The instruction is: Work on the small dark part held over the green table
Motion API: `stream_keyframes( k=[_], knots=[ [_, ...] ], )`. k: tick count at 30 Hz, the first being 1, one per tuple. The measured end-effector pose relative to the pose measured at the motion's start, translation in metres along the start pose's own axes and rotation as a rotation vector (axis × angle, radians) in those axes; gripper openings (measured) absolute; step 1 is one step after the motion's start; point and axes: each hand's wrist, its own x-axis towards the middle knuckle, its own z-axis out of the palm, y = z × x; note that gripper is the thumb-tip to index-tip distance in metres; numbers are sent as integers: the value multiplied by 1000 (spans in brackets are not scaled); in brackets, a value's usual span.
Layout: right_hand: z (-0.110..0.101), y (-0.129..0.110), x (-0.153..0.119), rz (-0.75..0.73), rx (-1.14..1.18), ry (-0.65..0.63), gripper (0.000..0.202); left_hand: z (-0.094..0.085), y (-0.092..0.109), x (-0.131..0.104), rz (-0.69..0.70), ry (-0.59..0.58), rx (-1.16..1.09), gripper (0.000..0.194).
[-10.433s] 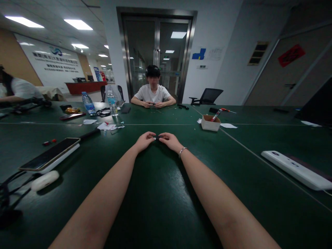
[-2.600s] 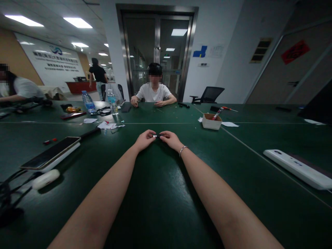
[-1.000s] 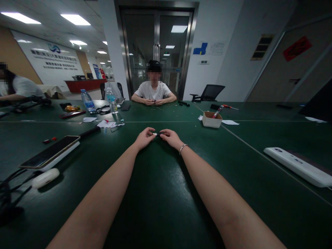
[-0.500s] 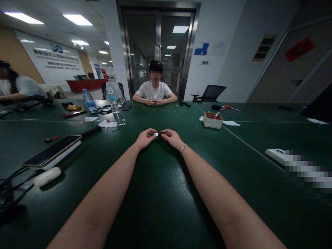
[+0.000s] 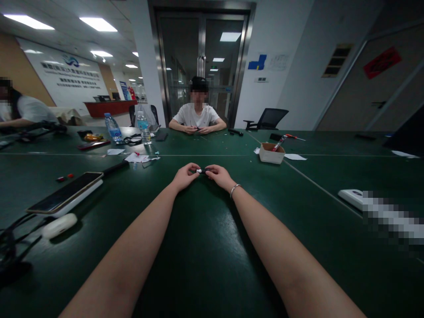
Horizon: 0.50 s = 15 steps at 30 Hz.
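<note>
Out over the green table, my left hand and my right hand face each other. Between their fingertips is a small black-and-silver stick, too small to name more exactly. My left fingers pinch its shiny silver end, while my right fingers are closed on the dark end. The fingers hide part of it. A metal bracelet circles my right wrist.
To the left lie a phone on a white block, a white oval case and black cables. A small box stands right of my hands. Two water bottles stand farther back. Across the table sits a person.
Both hands keep nearly the same place and grip on the small stick. The view has shifted very slightly.
</note>
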Motion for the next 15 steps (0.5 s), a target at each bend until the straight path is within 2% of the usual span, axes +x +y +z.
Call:
stream_keyframes(
  k=[5, 15],
  knots=[
    [0, -1, -1, -4, 4, 9, 21, 2, 3, 1, -57, -37, -36, 31],
    [2, -7, -3, -1, -25, 15, 18, 0, 16, -2, -127, -39, 31, 29]
  ],
)
